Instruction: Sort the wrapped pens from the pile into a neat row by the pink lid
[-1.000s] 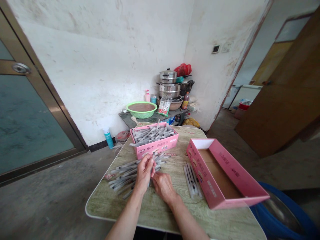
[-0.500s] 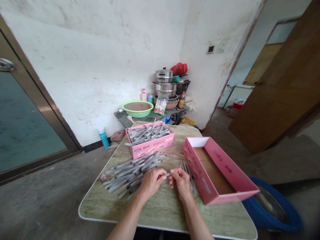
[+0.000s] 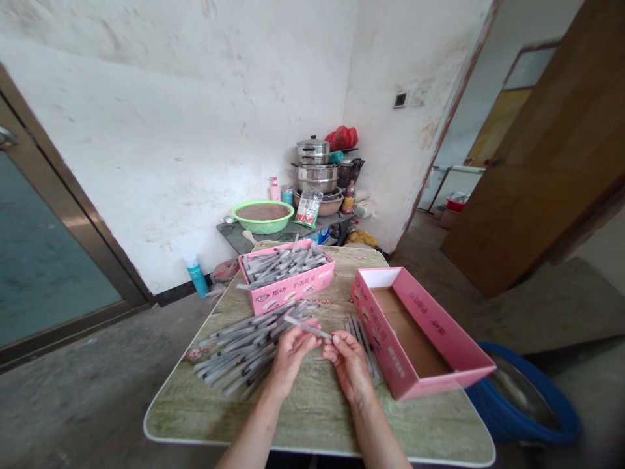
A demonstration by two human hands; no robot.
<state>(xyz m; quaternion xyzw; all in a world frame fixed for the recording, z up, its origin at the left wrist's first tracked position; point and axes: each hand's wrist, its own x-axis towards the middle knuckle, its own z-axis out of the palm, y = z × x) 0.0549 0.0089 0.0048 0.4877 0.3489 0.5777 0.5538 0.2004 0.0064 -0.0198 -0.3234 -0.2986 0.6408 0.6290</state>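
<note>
My left hand (image 3: 291,352) and my right hand (image 3: 347,359) are both closed on one thin grey stick (image 3: 309,329), held between them just above the table (image 3: 312,410). A loose heap of the same grey sticks (image 3: 244,348) lies left of my left hand. A few more sticks (image 3: 364,339) lie in a row right of my right hand, beside an empty open pink box (image 3: 415,335). Behind the heap stands a second pink box (image 3: 286,273) filled with sticks.
A blue tub (image 3: 532,404) sits on the floor right of the table. Beyond the table a low shelf carries a green basin (image 3: 262,216), stacked metal pots (image 3: 316,169) and bottles. A wooden door (image 3: 537,176) stands open at right, a glass door (image 3: 43,247) at left.
My hands drew one stick out of the heap, carried it right in front of me, and now hold it slightly raised and tilted. The camera view drifted a little.
</note>
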